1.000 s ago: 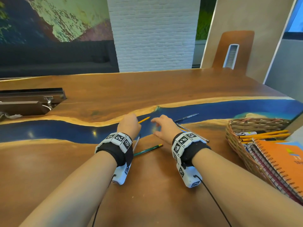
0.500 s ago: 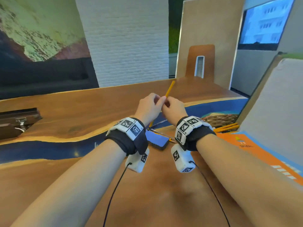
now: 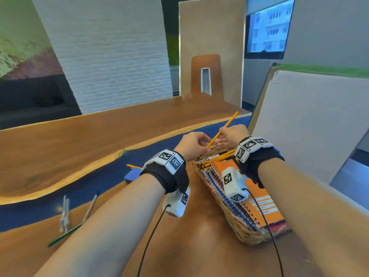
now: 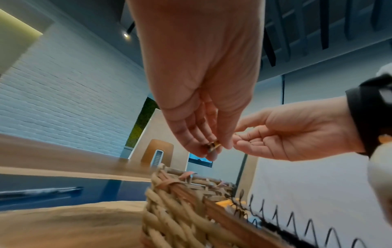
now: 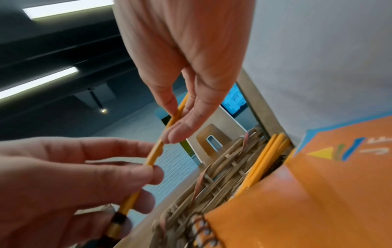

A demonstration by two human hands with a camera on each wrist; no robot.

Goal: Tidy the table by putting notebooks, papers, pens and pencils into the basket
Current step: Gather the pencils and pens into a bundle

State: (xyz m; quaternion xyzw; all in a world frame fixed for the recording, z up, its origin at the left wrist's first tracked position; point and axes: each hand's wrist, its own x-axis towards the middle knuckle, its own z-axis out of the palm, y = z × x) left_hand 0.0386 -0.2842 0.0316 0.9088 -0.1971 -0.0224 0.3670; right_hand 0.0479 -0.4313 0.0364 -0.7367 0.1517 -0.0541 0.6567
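Observation:
Both hands hold one yellow pencil (image 3: 223, 128) tilted above the far end of the woven basket (image 3: 239, 232). My left hand (image 3: 205, 145) pinches its lower end by the black and gold ferrule (image 4: 213, 145). My right hand (image 3: 221, 134) pinches the shaft higher up (image 5: 176, 117). In the basket lie an orange spiral notebook (image 3: 265, 196), other spiral notebooks under it and several yellow pencils (image 3: 219, 154). On the table to the left are a green pencil (image 3: 65, 234), two silver pens (image 3: 64, 214), another yellow pencil (image 3: 133, 166) and a blue flat item (image 3: 132, 173).
The basket stands at the table's right edge, close to a grey padded chair back (image 3: 309, 120). A dark blue strip (image 3: 40, 208) runs across the wooden table (image 3: 79, 140). Cables hang from both wrist cameras.
The hands picked the yellow pencil up from the table and carried it right, from mid-table to above the basket. The head view swung right with them.

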